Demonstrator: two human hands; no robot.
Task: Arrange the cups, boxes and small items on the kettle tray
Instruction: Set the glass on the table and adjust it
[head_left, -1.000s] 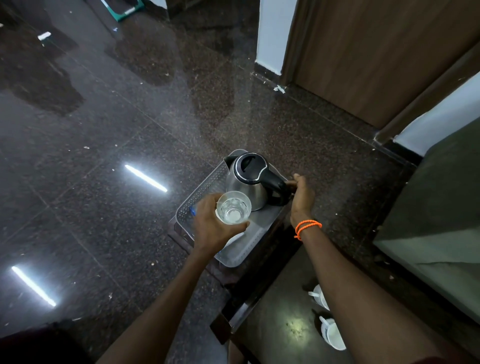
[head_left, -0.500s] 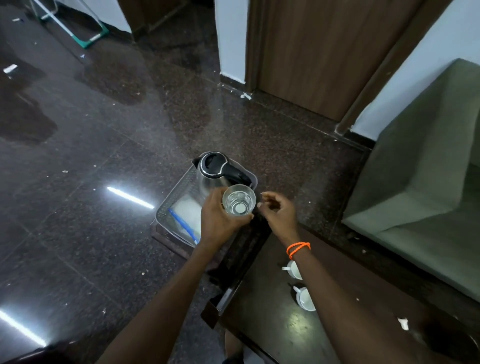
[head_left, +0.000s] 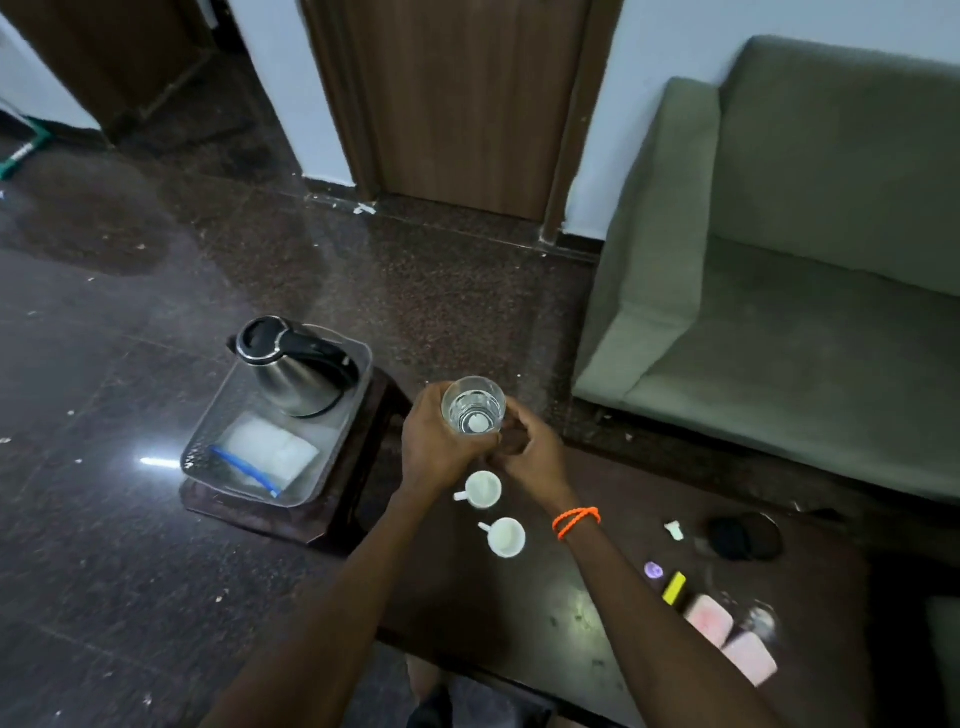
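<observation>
A clear drinking glass, lifted back from over the clear plastic kettle tray, is now gripped by the left hand above the dark desk, the right hand curled at its base, so placement remains undone.

You see a clear glass, a kettle of shiny brushed metal with a glossy black plastic lid, and a clear plastic tray. Two cups look like glazed white ceramic. The desk is dark polished wood, the floor glossy speckled stone, the sofa matt green cloth.
</observation>
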